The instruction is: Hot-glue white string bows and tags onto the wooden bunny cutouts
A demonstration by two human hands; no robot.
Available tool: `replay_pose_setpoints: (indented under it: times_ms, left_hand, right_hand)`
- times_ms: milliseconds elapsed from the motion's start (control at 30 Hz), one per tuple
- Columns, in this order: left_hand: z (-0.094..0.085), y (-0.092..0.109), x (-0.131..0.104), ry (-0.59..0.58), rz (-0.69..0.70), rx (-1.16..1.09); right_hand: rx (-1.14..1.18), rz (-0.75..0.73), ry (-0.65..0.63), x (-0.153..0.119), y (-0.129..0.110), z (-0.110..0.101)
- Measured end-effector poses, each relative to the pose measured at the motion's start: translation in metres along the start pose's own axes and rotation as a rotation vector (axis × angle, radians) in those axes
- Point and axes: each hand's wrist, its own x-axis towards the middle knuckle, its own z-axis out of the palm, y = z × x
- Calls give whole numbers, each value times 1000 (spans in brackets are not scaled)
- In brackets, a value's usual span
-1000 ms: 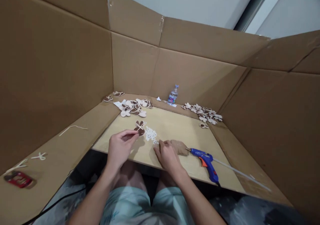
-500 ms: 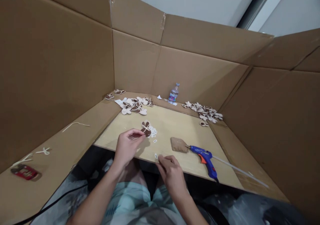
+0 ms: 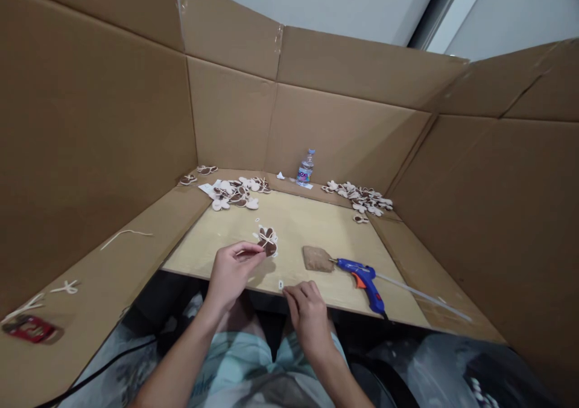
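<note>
Between my left hand's [image 3: 237, 269] thumb and fingertips is a brown bunny-shaped cutout [image 3: 268, 242], with a cream cord bow across it. It is held just above the board [image 3: 289, 221], its ears pointing away from me. Several small white labels [image 3: 257, 219] lie behind and around it, mostly hidden by it. My right hand [image 3: 307, 308] is closed near the board's front edge, with a small white label [image 3: 280, 285] with a dark mark at its fingertips. Right of the hands, a blue glue gun [image 3: 362, 275] with an orange trigger rests with its nozzle at a brown pad [image 3: 318, 259].
Bunny cutouts are heaped at the back left [image 3: 237, 194] and the back right [image 3: 362, 198]. A water bottle [image 3: 305, 168] stands by the cardboard wall [image 3: 344, 112]. On the left ledge are cord pieces [image 3: 66, 287] and a red-handled tool [image 3: 31, 328]. A glue stick [image 3: 420, 293] trails from the gun.
My left hand has shifted slightly right with the bunny cutout, which now covers most of the label pile. My right hand and its label have moved a little nearer to me. The view has turned slightly.
</note>
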Motion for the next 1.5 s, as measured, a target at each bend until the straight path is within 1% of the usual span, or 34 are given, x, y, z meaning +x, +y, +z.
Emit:
replay_pose_setpoints:
  times_ms: [133, 267, 333, 467, 567, 700, 833, 967, 1067, 1167, 1300, 1500]
  left_hand:
    - [3, -1, -2, -20, -45, -50]
    - [8, -4, -4, -53, -110, -172]
    - [10, -5, -5, -42, -124, -215]
    - [12, -4, -5, -9, -118, -229]
    - [11, -3, -5, -9, -120, -234]
    - [10, -3, -4, -23, -110, -280]
    - [9, -1, -5, -9, -106, -268]
    - [5, 0, -3, -1, -102, -284]
    - [3, -1, -2, 14, -97, -283]
    - [1, -1, -1, 16, -86, -292]
    - [1, -2, -2, 14, -70, -291]
    - [1, 1, -5, -7, -39, -303]
  right_hand:
    - [84, 98, 72, 8, 4, -5]
    - [326, 242, 100, 17, 8, -11]
    - [413, 284, 93, 22, 12, -11]
    - [398, 305, 77, 29, 19, -8]
    - [354, 284, 61, 35, 19, -5]
    - [254, 198, 19, 43, 14, -3]
    - [177, 117, -35, 54, 9, 3]
    - [161, 74, -94, 62, 3, 9]
    - [195, 79, -114, 65, 0, 11]
    - [286, 120, -103, 66, 1, 13]
    - [485, 241, -46, 65, 2, 13]
    - [846, 407, -17, 60, -10, 2]
